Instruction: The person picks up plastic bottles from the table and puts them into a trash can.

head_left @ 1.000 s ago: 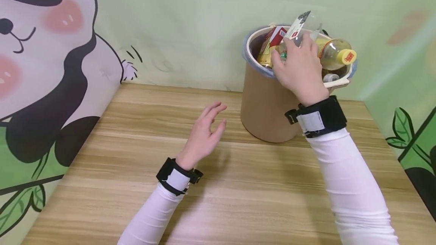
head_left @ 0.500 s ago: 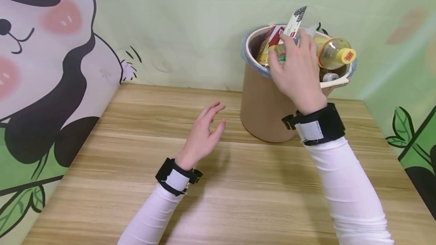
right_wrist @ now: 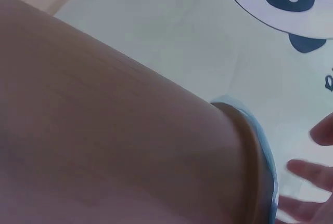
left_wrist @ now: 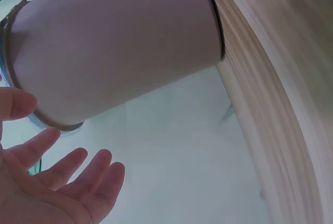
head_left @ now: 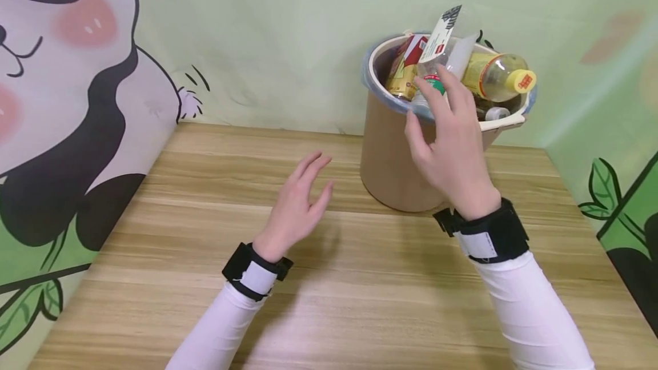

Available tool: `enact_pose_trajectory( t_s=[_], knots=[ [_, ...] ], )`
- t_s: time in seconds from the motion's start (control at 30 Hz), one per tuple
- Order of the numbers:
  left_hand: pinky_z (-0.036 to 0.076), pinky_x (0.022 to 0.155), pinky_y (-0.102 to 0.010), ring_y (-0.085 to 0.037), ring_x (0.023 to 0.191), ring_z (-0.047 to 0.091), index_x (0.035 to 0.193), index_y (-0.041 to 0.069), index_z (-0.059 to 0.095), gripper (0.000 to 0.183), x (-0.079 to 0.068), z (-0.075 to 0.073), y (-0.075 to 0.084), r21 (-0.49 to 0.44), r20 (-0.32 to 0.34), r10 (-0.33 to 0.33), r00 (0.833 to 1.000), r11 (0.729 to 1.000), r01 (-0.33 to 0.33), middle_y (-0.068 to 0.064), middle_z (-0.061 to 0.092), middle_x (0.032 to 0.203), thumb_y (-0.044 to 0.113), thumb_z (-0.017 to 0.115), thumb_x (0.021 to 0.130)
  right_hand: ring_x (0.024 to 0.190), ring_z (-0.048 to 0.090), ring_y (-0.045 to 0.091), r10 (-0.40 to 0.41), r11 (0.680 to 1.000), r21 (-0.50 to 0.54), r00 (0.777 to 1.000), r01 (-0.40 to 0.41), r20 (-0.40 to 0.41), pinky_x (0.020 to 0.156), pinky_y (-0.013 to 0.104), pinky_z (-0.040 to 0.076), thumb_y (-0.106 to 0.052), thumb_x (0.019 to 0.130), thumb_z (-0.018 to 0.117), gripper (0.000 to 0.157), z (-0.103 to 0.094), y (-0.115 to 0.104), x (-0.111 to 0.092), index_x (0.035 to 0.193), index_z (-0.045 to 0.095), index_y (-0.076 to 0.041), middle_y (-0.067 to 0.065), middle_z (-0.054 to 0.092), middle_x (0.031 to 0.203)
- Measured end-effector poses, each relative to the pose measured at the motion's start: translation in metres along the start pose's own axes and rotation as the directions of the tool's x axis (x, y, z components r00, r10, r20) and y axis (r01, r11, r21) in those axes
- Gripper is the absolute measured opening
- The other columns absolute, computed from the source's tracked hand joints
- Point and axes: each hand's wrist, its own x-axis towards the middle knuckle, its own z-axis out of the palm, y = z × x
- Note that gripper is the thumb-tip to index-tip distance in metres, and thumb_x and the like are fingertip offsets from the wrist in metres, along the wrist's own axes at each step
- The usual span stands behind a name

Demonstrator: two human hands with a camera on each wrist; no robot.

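Note:
A brown bin (head_left: pixel 393 159) with a white rim and a blue liner stands on the table, filled with packaging. Its contents include a clear plastic bottle with a yellow cap (head_left: pixel 496 76), a bottle with a green label (head_left: pixel 433 82), a red and yellow package (head_left: pixel 406 70) and a clear piece with a white printed strip (head_left: pixel 440 39). My right hand (head_left: pixel 454 153), fingers spread and loosely bent, is in front of the bin's near rim and holds nothing. Left of the bin, my left hand (head_left: pixel 292 207) hovers over the table with relaxed fingers, holding nothing.
The wooden table (head_left: pixel 329 301) reaches back to a pale green wall cloth (head_left: pixel 277 44). A panda print (head_left: pixel 67 101) covers the left side, and leaf prints (head_left: pixel 606 193) show at the right. Black straps (head_left: pixel 257 270) sit on both wrists.
My right hand has let go of the clear piece with the white strip, which now leans in the bin. That hand has drawn back toward me. The left hand stays almost in place.

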Motion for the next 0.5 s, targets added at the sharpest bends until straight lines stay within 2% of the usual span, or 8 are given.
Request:
enact_pose_trajectory(
  t_s=[0.13,0.27,0.37,0.5],
  knots=[
    [0.039,0.102,-0.049,-0.033,0.125,0.045,0.137,0.007,0.046,0.047,-0.004,-0.006,-0.001,0.070,-0.016,0.032,0.999,0.997,-0.030,-0.016,0.041,0.143,0.022,0.054,0.094,0.122,0.045,0.034,-0.109,0.987,0.110,0.991,0.117,-0.078,0.103,0.047,0.036,-0.014,0.086,0.055,0.040,0.000,-0.005,-0.018,0.123,0.060,0.000,0.022,0.051,0.133],
    [0.038,0.102,-0.050,-0.035,0.125,0.044,0.136,0.007,0.047,0.047,-0.008,-0.013,-0.002,0.134,-0.018,0.066,0.998,0.989,-0.063,-0.018,0.042,0.143,0.025,0.052,0.094,0.115,0.052,0.031,-0.150,0.960,0.221,0.983,0.170,-0.105,0.098,0.040,0.042,-0.011,0.085,0.053,0.035,0.002,-0.012,-0.039,0.116,0.064,0.002,0.021,0.058,0.125],
    [0.038,0.100,-0.053,-0.035,0.125,0.044,0.136,0.008,0.048,0.047,-0.012,-0.017,-0.003,0.187,-0.011,0.084,0.996,0.979,-0.081,-0.019,0.042,0.142,0.027,0.051,0.094,0.112,0.055,0.032,-0.146,0.955,0.247,0.986,0.161,-0.078,0.094,0.039,0.044,-0.008,0.084,0.054,0.032,0.004,-0.012,-0.054,0.112,0.065,0.004,0.022,0.060,0.121],
    [0.039,0.097,-0.056,-0.037,0.124,0.044,0.136,0.010,0.048,0.048,-0.017,-0.021,-0.006,0.253,-0.002,0.090,0.996,0.963,-0.087,-0.019,0.041,0.143,0.031,0.050,0.094,0.111,0.054,0.033,-0.100,0.970,0.223,0.995,0.099,-0.009,0.092,0.042,0.044,-0.004,0.083,0.056,0.032,0.005,-0.003,-0.075,0.112,0.064,0.004,0.022,0.059,0.120]
  ],
)
